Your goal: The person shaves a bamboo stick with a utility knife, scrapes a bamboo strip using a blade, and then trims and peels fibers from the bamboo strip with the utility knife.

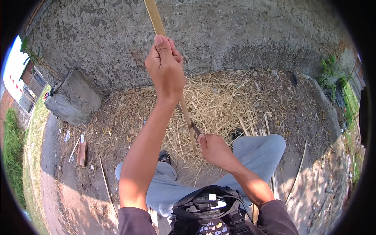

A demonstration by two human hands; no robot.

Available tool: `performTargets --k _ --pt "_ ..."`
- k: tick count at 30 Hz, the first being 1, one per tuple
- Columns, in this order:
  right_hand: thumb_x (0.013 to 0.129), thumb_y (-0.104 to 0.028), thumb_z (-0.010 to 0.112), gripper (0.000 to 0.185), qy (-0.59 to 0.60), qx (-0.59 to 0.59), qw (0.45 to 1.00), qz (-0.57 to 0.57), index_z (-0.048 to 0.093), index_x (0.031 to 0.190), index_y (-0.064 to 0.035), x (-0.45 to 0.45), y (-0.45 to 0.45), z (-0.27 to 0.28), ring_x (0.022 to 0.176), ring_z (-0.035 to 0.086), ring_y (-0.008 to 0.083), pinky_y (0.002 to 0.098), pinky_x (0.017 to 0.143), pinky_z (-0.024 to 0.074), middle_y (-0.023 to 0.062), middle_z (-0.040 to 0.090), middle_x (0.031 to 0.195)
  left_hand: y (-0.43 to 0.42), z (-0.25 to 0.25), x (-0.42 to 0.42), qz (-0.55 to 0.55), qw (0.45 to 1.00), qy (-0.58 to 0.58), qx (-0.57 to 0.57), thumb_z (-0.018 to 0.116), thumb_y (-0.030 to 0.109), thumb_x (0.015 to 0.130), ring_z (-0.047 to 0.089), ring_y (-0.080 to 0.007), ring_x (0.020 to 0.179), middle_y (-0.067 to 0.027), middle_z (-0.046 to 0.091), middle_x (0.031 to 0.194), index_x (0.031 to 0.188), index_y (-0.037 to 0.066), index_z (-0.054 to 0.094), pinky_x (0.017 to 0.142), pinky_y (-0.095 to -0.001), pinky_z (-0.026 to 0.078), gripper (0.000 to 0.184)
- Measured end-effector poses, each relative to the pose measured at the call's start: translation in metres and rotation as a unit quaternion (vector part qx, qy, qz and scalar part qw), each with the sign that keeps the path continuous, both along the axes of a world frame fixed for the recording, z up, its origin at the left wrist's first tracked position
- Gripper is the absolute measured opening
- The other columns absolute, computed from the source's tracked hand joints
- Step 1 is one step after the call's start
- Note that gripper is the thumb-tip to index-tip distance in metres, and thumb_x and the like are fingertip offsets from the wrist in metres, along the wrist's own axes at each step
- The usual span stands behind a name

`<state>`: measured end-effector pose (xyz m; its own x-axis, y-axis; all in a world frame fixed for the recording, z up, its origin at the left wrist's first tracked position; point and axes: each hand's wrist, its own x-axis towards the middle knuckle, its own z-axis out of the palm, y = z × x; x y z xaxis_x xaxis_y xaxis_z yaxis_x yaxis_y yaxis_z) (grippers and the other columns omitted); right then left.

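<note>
A long, flat light-brown strip (154, 17) runs from the top of the view down past the person's lap. My left hand (164, 60) is closed around its upper part, thumb on top, held out in front of the wall. Lower down, my right hand (215, 150) is closed on a dark blade (196, 129), its handle hidden in the fist. The blade lies against the strip's lower part, which ends over a pile of pale shavings (209, 102) on the ground.
A rough wall (235, 31) stands ahead. At the left is a concrete block (74, 98), with a reddish-brown piece (82, 153) on the ground below it. Several thin strips (245, 124) lie near my right knee. A low kerb (327, 105) runs along the right.
</note>
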<state>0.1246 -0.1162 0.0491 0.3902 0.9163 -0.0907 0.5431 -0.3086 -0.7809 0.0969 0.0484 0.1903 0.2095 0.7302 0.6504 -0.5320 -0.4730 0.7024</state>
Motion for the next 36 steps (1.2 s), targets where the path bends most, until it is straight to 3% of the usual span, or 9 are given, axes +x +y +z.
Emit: performTargets --k 8,10,14,17,23,28,32,34,36 --pt "0.099 -0.022 0.038 0.039 0.001 -0.026 0.999 0.031 0.059 0.083 0.0062 0.018 0.020 0.008 0.054 0.060 0.0379 0.0463 0.055 0.0486 0.0241 0.057 0.063 0.002 -0.002 0.000 -0.004 0.999 0.011 0.042 0.037 0.045 0.102 0.028 -0.0052 0.042 0.0041 0.032 0.055 0.076 0.009 0.041 0.037 -0.0234 0.023 0.045" --pt "0.099 -0.022 0.039 0.036 0.310 -0.082 0.946 -0.037 0.059 0.088 0.0059 0.026 0.026 0.005 0.047 0.056 0.0363 0.0443 0.050 0.0476 0.0232 0.057 0.061 0.007 -0.002 0.003 -0.003 0.999 0.008 0.040 0.037 0.045 0.102 0.028 -0.0050 0.042 0.0043 0.031 0.055 0.076 0.009 0.041 0.037 -0.0231 0.022 0.045" --pt "0.099 -0.024 0.040 0.035 0.309 -0.089 0.947 -0.027 0.058 0.095 0.0049 0.021 0.018 -0.001 0.043 0.051 0.0274 0.0380 0.045 0.0451 0.0138 0.055 0.057 0.016 -0.001 0.004 -0.023 1.000 -0.006 0.000 0.037 0.045 0.102 0.027 -0.0048 0.041 0.0043 0.031 0.055 0.076 0.009 0.041 0.037 -0.0229 0.022 0.044" --pt "0.099 -0.024 0.039 0.035 -0.177 0.007 0.984 0.029 0.058 0.098 0.0055 0.006 0.012 -0.017 0.053 0.057 0.0203 0.0363 0.047 0.0457 0.0097 0.055 0.061 0.015 0.000 0.002 -0.029 1.000 -0.001 -0.009 0.038 0.045 0.102 0.027 -0.0045 0.041 0.0046 0.031 0.055 0.076 0.009 0.040 0.036 -0.0229 0.022 0.044" --pt "0.098 -0.022 0.042 0.034 0.464 -0.053 0.880 -0.083 0.060 0.090 0.0063 0.017 0.014 -0.005 0.057 0.061 0.0341 0.0454 0.054 0.0450 0.0226 0.061 0.066 0.005 0.001 -0.004 -0.045 0.999 0.003 -0.005 0.036 0.041 0.103 0.032 -0.0038 0.045 0.0034 0.039 0.057 0.078 0.004 0.049 0.040 -0.0217 0.026 0.047" --pt "0.101 -0.019 0.040 0.035 0.005 0.174 0.984 -0.038 0.064 0.098 0.0063 -0.005 0.001 0.051 0.043 0.042 0.0146 0.0358 0.047 0.0358 0.0084 0.039 0.049 0.003 0.000 0.000 -0.037 0.999 0.011 0.023 0.037 0.046 0.102 0.027 -0.0045 0.041 0.0041 0.031 0.055 0.078 0.008 0.041 0.038 -0.0227 0.022 0.045" --pt "0.100 -0.020 0.042 0.034 -0.020 0.170 0.985 -0.023 0.064 0.101 0.0062 0.002 -0.004 0.098 0.043 0.040 0.0155 0.0354 0.046 0.0346 0.0082 0.039 0.049 -0.001 0.001 0.001 -0.023 0.999 0.012 0.034 0.036 0.044 0.102 0.027 -0.0046 0.042 0.0037 0.031 0.055 0.078 0.008 0.041 0.038 -0.0226 0.022 0.044" --pt "0.099 -0.020 0.040 0.034 -0.026 0.133 0.991 -0.024 0.058 0.084 0.0048 -0.002 -0.006 0.108 0.056 0.057 0.0438 0.0508 0.055 0.0427 0.0247 0.056 0.060 -0.006 0.001 -0.001 -0.038 0.999 0.002 0.011 0.038 0.038 0.103 0.032 -0.0038 0.047 0.0038 0.038 0.057 0.076 0.004 0.049 0.042 -0.0216 0.026 0.045" --pt "0.099 -0.021 0.040 0.034 -0.025 0.149 0.988 -0.044 0.058 0.084 0.0046 -0.011 0.002 0.063 0.058 0.059 0.0441 0.0519 0.057 0.0438 0.0256 0.057 0.062 -0.005 0.001 0.000 -0.044 0.999 0.001 0.013 0.037 0.041 0.103 0.029 -0.0043 0.044 0.0039 0.035 0.056 0.076 0.006 0.045 0.040 -0.0221 0.024 0.045"
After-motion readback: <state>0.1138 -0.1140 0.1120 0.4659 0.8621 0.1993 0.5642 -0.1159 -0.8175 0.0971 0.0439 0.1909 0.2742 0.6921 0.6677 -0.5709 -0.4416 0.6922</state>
